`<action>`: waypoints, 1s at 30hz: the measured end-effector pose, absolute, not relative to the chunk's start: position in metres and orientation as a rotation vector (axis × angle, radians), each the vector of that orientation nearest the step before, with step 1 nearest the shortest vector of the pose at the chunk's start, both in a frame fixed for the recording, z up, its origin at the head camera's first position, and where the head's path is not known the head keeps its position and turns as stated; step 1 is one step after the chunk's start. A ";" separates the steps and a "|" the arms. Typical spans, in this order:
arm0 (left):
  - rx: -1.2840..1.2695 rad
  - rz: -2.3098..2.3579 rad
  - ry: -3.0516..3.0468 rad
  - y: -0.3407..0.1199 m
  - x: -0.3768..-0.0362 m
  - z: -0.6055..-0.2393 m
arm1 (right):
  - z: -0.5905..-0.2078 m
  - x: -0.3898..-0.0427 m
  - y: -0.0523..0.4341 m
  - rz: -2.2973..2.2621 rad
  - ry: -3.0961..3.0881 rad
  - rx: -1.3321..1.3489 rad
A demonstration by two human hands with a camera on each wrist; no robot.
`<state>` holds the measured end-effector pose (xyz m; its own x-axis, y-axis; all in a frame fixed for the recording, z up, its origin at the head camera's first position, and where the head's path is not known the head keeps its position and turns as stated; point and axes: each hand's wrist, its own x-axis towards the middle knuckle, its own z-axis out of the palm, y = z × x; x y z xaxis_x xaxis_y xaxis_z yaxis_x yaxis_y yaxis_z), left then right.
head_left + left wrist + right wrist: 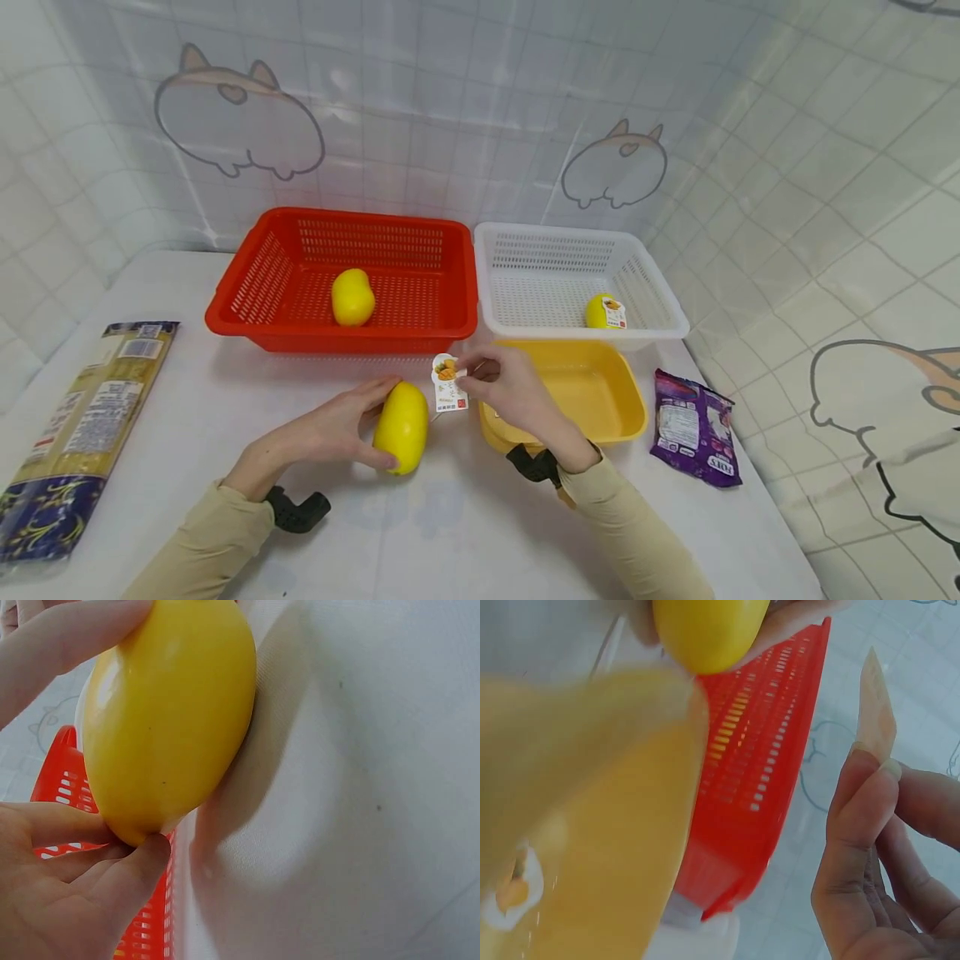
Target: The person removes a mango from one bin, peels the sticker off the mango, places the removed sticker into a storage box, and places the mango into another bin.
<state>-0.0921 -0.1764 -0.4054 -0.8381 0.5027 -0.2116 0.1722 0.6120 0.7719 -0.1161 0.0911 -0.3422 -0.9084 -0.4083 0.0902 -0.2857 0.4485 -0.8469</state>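
My left hand (352, 427) grips a smooth yellow fruit (401, 427) standing on the white table; the left wrist view shows the yellow fruit (169, 720) pinched between thumb and fingers (131, 877). My right hand (501, 385) pinches a small white paper tag (447, 382) with an orange picture, held just right of the fruit's top. In the right wrist view the tag (876, 709) shows edge-on between fingertips (862, 795). A second yellow fruit (352, 297) lies in the red basket (247, 300). A third, tagged fruit (604, 312) lies in the white basket (660, 312).
A yellow bowl (626, 404) sits under my right wrist, in front of the white basket. A purple snack packet (693, 427) lies at the right. A long noodle packet (82, 429) lies at the left edge. Tiled cloth walls surround the table.
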 end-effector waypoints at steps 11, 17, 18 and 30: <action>0.534 1.115 2.415 -0.177 -0.092 -0.405 | -0.329 -0.123 0.119 -1.443 2.530 -0.571; 0.511 1.112 2.411 -0.177 -0.092 -0.405 | -0.326 -0.128 0.130 -1.385 2.549 -0.560; 0.509 1.112 2.411 -0.177 -0.092 -0.405 | -0.326 -0.129 0.132 -1.379 2.552 -0.560; 0.519 1.091 2.431 -0.176 -0.091 -0.405 | -0.325 -0.142 0.149 -1.329 2.579 -0.580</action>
